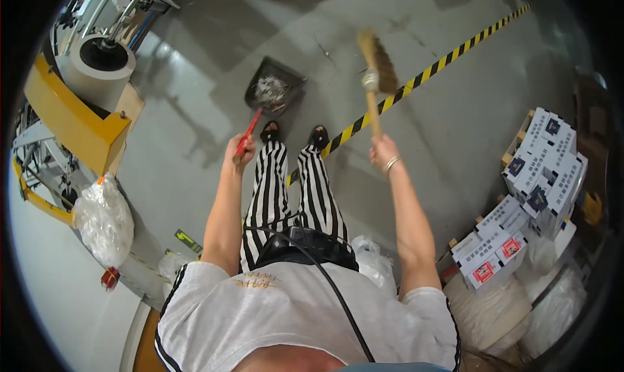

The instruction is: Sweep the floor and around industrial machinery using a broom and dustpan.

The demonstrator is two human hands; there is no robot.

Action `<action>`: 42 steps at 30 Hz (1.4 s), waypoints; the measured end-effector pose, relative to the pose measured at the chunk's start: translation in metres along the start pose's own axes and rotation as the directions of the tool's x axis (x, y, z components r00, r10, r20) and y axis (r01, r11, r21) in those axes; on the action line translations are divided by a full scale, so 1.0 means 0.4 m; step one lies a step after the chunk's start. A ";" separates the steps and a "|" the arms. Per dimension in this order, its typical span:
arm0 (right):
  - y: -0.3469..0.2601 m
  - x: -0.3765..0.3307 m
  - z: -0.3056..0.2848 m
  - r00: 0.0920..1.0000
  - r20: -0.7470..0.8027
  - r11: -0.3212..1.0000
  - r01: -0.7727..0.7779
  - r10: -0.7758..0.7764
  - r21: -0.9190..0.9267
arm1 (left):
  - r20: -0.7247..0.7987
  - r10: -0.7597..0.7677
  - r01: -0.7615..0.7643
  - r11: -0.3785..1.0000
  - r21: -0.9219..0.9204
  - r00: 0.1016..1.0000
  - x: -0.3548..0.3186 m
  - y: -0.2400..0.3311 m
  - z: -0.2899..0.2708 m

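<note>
My left hand is closed around the red handle of a dustpan. The black dustpan lies ahead of my feet, and a heap of whitish scraps and dust is in it. My right hand grips the wooden handle of a hand brush. Its brown bristles face right, beside the yellow-and-black floor tape, and are slightly blurred. The brush is apart from the dustpan, to its right. Whether the bristles touch the floor I cannot tell.
Yellow-and-black tape crosses the grey floor diagonally. At left stands a machine with a yellow guard and a large white roll; a clear plastic bag hangs below. White boxes are stacked at right, near filled plastic bags.
</note>
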State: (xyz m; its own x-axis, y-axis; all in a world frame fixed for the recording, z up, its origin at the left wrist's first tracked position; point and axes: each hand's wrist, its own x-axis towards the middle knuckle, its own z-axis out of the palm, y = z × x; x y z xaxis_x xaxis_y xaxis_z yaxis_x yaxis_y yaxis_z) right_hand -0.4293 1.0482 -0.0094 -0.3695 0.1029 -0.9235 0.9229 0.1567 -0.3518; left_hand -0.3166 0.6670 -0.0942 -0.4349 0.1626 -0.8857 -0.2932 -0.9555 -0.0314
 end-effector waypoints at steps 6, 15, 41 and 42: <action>0.022 -0.174 0.012 0.984 0.169 0.997 -0.048 0.056 -0.056 | -0.035 0.078 -0.080 0.993 -0.086 0.996 -0.115 -0.004 -0.123; -0.312 0.117 -0.120 0.906 -0.009 0.833 0.385 -0.424 -0.397 | -0.193 0.054 -0.083 0.986 -0.143 0.980 -0.327 -0.073 -0.191; 0.215 -0.132 0.254 0.963 0.248 0.832 0.055 0.101 -0.552 | -0.196 -0.055 0.000 0.963 -0.271 0.979 0.109 -0.177 -0.208; 0.234 -0.177 0.257 0.966 0.234 0.842 0.037 0.107 -0.538 | -0.243 -0.033 -0.037 0.960 -0.278 0.969 0.116 -0.182 -0.192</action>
State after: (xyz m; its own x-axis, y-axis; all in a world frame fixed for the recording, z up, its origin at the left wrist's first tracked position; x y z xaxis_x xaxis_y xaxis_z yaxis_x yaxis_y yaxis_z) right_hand -0.3057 0.9547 0.0074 -0.2326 -0.1141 -0.9659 0.7047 0.6647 -0.2482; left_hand -0.2499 0.7253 -0.1685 -0.2051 0.1290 -0.9702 -0.0287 -0.9916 -0.1258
